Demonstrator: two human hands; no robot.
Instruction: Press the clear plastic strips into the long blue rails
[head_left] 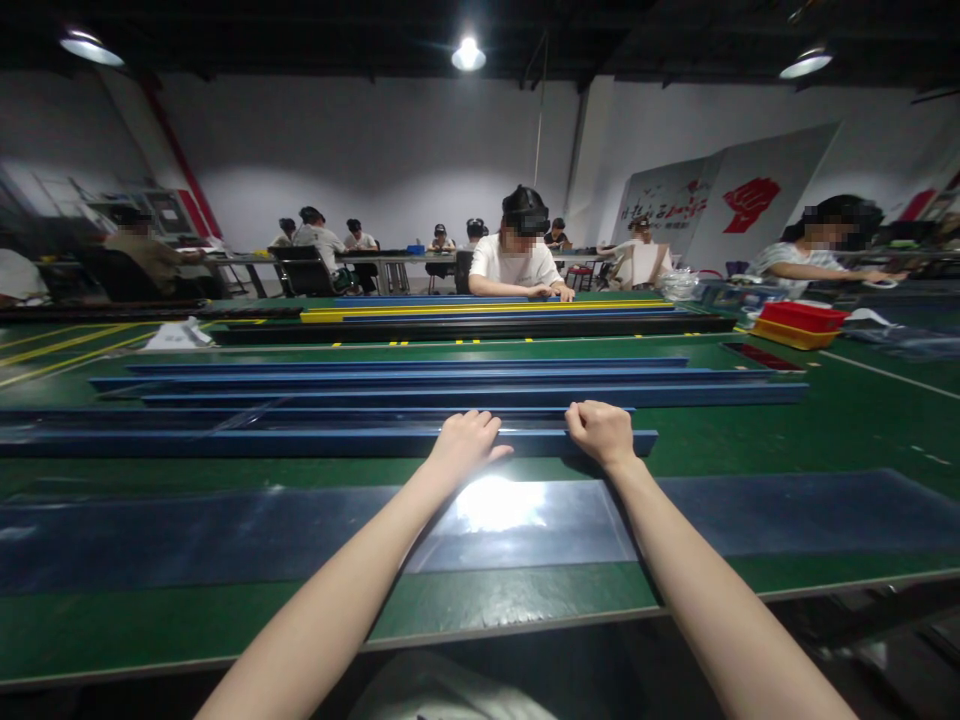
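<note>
A long blue channel strip (360,443) lies across the green table, nearest of several blue strips. My left hand (466,440) is over this strip, its fingers curled across the top and its thumb stretched out along the near side. To the right, close to the strip's end, my right hand (604,430) is closed like a fist on the same strip; its fingertips are hidden. Clear film (240,415) sits in the strip's left part. Between my forearms and beyond them runs a wide transparent plastic sheet (525,545), lying flat and reflecting the lamp.
More blue strips (480,395) lie just beyond my hands. Farther back are black strips (480,328) and yellow strips (487,312), where a co-worker (517,262) sits. A red tray (802,318) and a dark phone-like slab (761,357) rest at right. The table edge (510,632) is close.
</note>
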